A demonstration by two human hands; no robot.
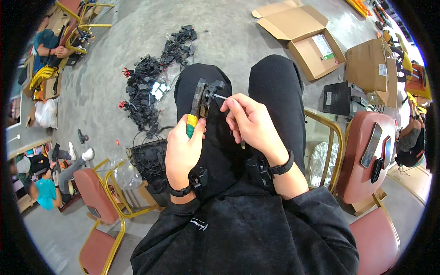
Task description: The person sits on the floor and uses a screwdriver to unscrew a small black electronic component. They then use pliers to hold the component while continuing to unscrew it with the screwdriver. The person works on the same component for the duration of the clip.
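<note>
My left hand (183,149) is closed round a tool with a yellow-and-green handle (191,124), above my left thigh. Dark, long jaw-like parts rise from that hand, and beside them sits a black plastic part (213,87); whether they are one piece I cannot tell. Between the fingertips of my right hand (247,120) is a thin silver rod (220,96). Its far end touches or lies just over the black part. The rod's other end is hidden in my fingers.
A heap of black cables and small black devices (144,87) lies on the floor ahead left. An open cardboard box (316,62) is ahead right, near a black case (341,98). Chairs (355,160) flank me, the right one bearing phones (371,144). Other people sit far left and right.
</note>
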